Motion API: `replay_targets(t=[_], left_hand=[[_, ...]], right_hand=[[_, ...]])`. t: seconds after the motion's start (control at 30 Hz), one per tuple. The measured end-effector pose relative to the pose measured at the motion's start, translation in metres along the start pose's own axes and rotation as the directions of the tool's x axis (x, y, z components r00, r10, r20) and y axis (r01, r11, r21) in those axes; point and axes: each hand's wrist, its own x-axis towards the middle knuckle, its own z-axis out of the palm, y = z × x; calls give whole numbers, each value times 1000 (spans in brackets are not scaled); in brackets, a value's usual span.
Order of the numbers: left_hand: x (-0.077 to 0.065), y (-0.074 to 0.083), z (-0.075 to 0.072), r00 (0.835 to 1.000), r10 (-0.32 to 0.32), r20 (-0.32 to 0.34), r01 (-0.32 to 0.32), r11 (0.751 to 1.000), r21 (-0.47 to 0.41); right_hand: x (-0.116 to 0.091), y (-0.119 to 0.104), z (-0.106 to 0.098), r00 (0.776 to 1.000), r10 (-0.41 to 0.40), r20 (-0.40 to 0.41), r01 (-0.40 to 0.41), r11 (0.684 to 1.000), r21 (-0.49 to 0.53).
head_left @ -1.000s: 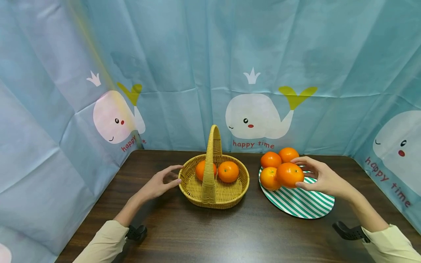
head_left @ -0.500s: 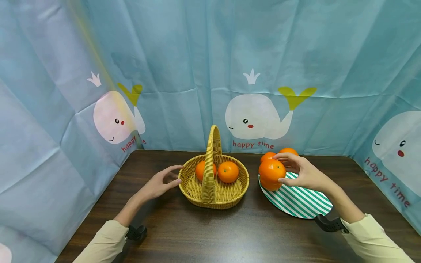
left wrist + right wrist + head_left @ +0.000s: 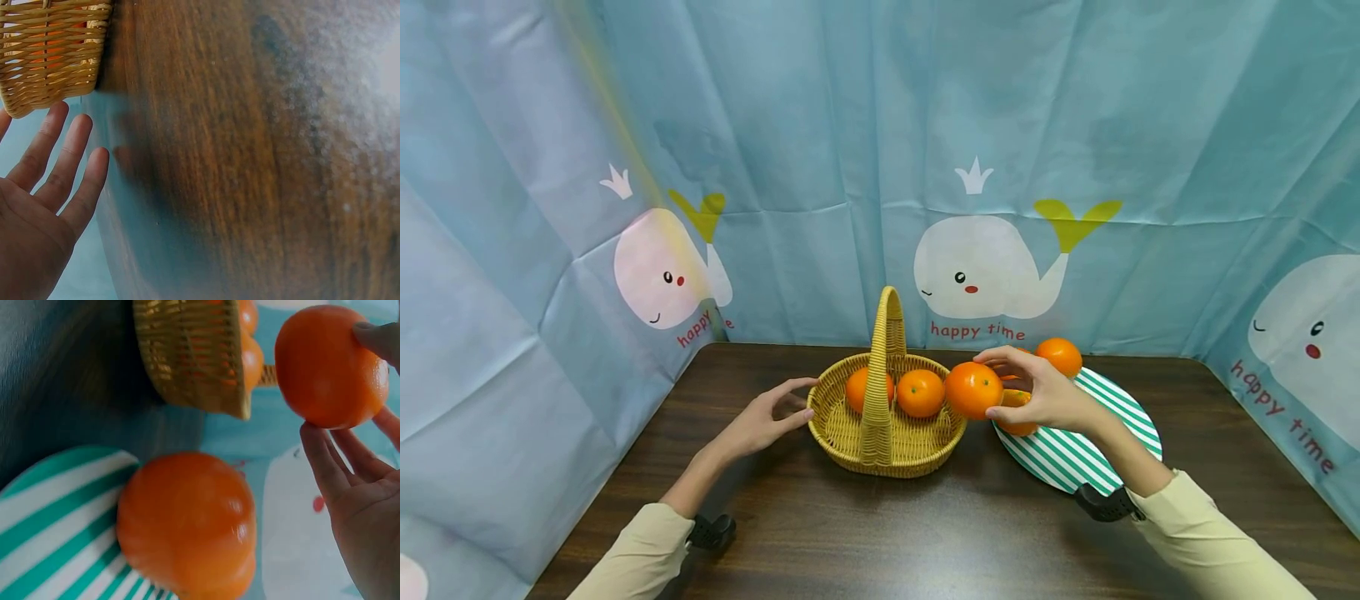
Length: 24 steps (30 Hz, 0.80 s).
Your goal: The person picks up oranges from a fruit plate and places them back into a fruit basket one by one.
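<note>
My right hand (image 3: pixel 1037 392) holds an orange (image 3: pixel 973 390) between thumb and fingertips, raised at the right rim of a yellow wicker basket (image 3: pixel 876 446). In the right wrist view the held orange (image 3: pixel 331 365) hangs higher than the basket rim (image 3: pixel 244 394). Two oranges lie in the basket, one (image 3: pixel 921 393) right of the tall handle (image 3: pixel 880 375) and one (image 3: pixel 856 388) partly behind it. My left hand (image 3: pixel 763 418) rests at the basket's left side, thumb and fingertips at the rim. The left wrist view shows its fingers (image 3: pixel 75 140) rather straight against the weave.
A round green-and-white striped mat (image 3: pixel 1120 408) lies to the right. On its left side are more oranges, one (image 3: pixel 1060 357) at the back and others partly hidden by my right hand. The dark wooden table (image 3: pixel 880 533) ends at a blue whale-print curtain (image 3: pixel 805 250).
My right hand has carried the orange leftward from over the striped mat to the basket's right rim. The left hand and the basket have stayed in place.
</note>
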Motion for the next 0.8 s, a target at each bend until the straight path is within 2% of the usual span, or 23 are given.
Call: replay_targets(t=[0.4,0.67,0.8], left_hand=[[0,-1,0,1000,-10,5,10,1000,12],[0,-1,0,1000,-17,4,17,1000,13],[1,-1,0,1000,-15,5,15,1000,9]], right_hand=[[17,4,33,993,-98,72,96,995,40],[22,7,50,989,-91,118,85,995,58],[24,9,55,987,-92,133,92,996,7]])
